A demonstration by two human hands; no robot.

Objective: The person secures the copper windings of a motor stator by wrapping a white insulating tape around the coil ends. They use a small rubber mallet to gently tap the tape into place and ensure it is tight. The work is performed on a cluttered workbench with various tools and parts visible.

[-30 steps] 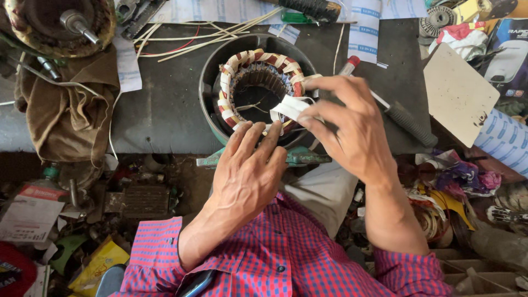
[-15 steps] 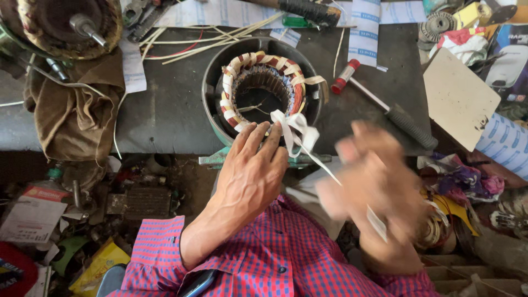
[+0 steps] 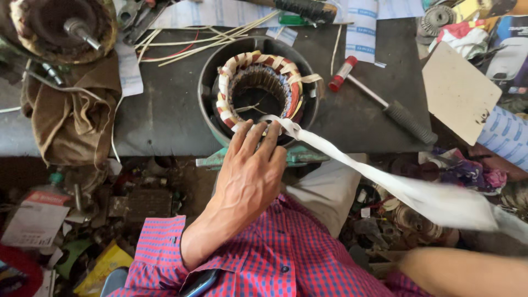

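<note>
One hand, the left hand, fingers together, flat on motor winding, pinning white tape. Right hand out of frame, grip can't tell; tape stretched taut to lower right.

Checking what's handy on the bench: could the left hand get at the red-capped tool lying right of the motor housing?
Probably yes. The left hand rests on the housing rim, and the bench between it and the red-capped tool looks bare, though the white tape runs nearby.
</note>
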